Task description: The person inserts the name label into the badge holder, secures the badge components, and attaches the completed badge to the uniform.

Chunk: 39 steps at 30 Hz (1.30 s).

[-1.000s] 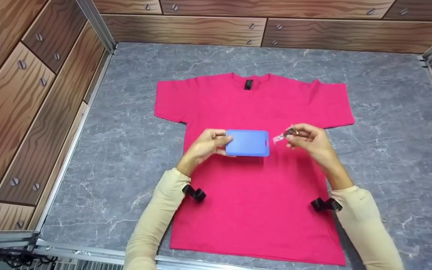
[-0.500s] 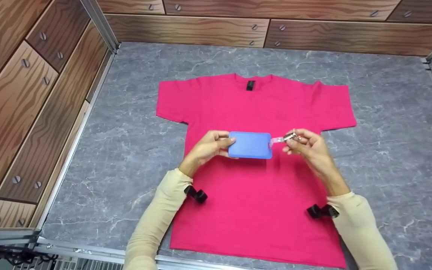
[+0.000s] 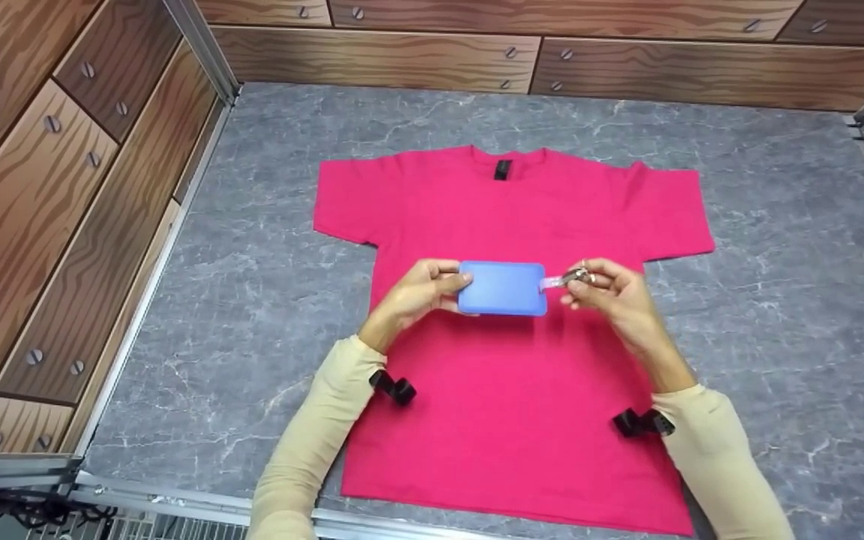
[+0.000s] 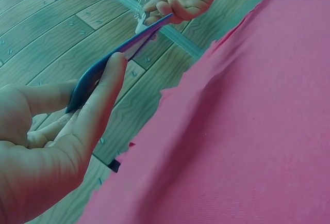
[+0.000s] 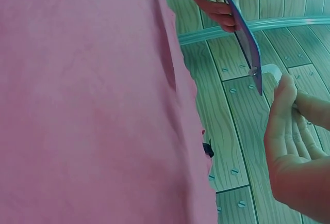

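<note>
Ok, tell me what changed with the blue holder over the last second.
The right hand brought the clear strap clip leftward to the blue holder, closing the gap; its strap end now pokes through the slot. Nothing was grabbed or released: the left hand still grips the holder, and the pink shirt lies as before.

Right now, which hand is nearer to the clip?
The right hand: its fingers pinch the clip itself. The left hand is farther off, gripping the opposite end of the blue card, which lies between it and the clip.
</note>
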Available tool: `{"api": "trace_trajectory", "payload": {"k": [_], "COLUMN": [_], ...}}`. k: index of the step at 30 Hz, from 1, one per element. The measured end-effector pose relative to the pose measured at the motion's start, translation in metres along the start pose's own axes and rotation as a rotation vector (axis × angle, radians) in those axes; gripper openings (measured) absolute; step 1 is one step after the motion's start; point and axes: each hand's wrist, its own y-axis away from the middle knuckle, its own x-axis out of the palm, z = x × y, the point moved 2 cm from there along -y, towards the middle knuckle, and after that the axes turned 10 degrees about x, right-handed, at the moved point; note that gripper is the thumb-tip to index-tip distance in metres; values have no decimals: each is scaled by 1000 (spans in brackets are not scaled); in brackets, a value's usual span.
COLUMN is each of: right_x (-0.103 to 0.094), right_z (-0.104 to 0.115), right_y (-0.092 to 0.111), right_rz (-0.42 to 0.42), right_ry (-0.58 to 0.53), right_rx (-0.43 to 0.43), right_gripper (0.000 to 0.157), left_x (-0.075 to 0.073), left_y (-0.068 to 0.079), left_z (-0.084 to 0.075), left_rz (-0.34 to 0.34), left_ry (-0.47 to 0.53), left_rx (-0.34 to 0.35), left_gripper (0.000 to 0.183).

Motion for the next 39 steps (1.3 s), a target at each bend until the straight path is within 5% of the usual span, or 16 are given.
{"api": "trace_trajectory", "payload": {"k": [10,17,23,29,36,39], "right_x": [8,22,27,32,38,39], "right_z": [5,14,23,21,14,12], "right_y": [1,1,5,4,1,1], "right_rz": [-9,57,106,75,30,21], "right_ry": [102,429,558,641,625,557], "right_rx": [-55,-184,-78,-152,-142,-105], "right_gripper": [19,16,18,12,8,8], "left_x": [3,11,12,21,41,44], "left_y": [1,1,0,1,10,12], "left_z": [12,24,26,26,11,7], "left_rz": [110,154,148,155,119,67], "left_ry": [77,108,67,-204,-823,-883], "left_rx": [-84,-131,-120,-53,183,224], "left_gripper": [40,39,36,33,31,27]}}
